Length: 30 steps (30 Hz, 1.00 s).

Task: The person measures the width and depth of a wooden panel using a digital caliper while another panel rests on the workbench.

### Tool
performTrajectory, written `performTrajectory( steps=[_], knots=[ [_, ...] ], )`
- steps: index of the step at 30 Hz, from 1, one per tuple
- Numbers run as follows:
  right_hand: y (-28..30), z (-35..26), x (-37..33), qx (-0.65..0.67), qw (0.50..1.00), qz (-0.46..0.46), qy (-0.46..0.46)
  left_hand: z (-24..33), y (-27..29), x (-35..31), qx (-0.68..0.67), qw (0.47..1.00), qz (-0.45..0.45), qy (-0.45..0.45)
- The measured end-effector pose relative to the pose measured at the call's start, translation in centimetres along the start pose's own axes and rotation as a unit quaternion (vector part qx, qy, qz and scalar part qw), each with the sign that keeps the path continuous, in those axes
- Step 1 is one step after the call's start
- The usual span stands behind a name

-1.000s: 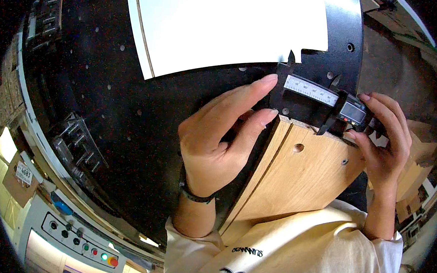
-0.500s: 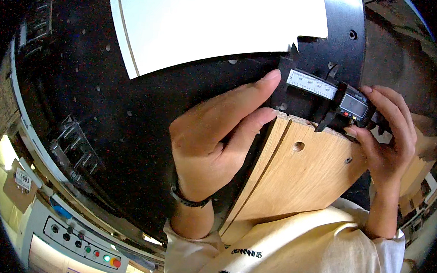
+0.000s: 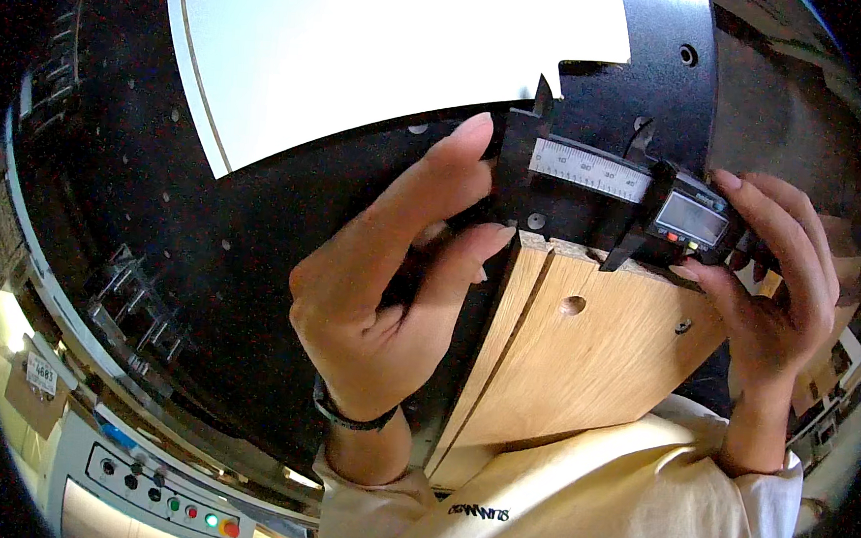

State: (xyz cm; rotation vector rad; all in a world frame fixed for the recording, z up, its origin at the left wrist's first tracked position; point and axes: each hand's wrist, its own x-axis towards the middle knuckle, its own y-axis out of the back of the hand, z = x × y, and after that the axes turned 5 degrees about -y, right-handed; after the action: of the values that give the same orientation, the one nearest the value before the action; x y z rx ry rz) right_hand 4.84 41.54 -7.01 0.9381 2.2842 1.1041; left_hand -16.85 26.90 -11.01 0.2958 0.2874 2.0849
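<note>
My right hand (image 3: 791, 261) grips a digital caliper (image 3: 594, 171), thumb and fingers closed around its display end at the right. Its jaws are spread apart. The sliding jaw's lower tip reaches the far edge of a light wooden panel (image 3: 593, 348); the dark fixed jaw lies near the panel's far left corner, poorly visible against the black surface. My left hand (image 3: 380, 286) is beside the fixed jaw, thumb and index finger apart. Whether its fingertips touch the caliper I cannot tell. The panel has a groove along its left side, a round hole and a metal fitting.
A black machine surface (image 3: 241, 307) with small round fittings lies under the hands. A large white sheet (image 3: 385, 49) with a notched corner lies beyond the caliper. At the lower left stands a control panel (image 3: 155, 494) with coloured buttons. Cardboard (image 3: 831, 323) shows at the right.
The view has shifted slightly. My left thumb and index finger have spread wider and moved left of the caliper's end. My right hand keeps hold of the caliper over the wooden panel's edge.
</note>
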Motion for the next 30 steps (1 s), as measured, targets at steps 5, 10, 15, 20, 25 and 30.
performTrajectory(
  steps=[5,10,15,20,25,30],
  knots=[
    [-0.2,0.5,-0.1,-0.003,1.000,0.000,0.020,-0.3,0.2,0.2,0.024,0.999,-0.031,-0.021],
    [-0.2,0.6,0.0,-0.008,0.999,-0.005,0.035,0.2,0.1,0.3,0.011,0.999,-0.029,-0.010],
    [-0.1,0.4,-0.1,-0.004,1.000,-0.017,0.017,0.5,0.1,0.3,0.016,1.000,-0.015,0.012],
    [-0.2,0.7,0.0,-0.009,1.000,-0.008,0.016,0.8,-0.2,0.5,0.044,0.999,-0.017,0.022],
    [-0.2,0.7,-0.3,0.003,1.000,-0.009,-0.005,0.9,-0.1,0.4,0.046,0.999,-0.014,0.017],
    [-0.4,1.2,-0.4,0.010,1.000,-0.004,-0.002,0.7,-0.3,0.3,0.032,0.999,-0.016,0.025]
  ],
)
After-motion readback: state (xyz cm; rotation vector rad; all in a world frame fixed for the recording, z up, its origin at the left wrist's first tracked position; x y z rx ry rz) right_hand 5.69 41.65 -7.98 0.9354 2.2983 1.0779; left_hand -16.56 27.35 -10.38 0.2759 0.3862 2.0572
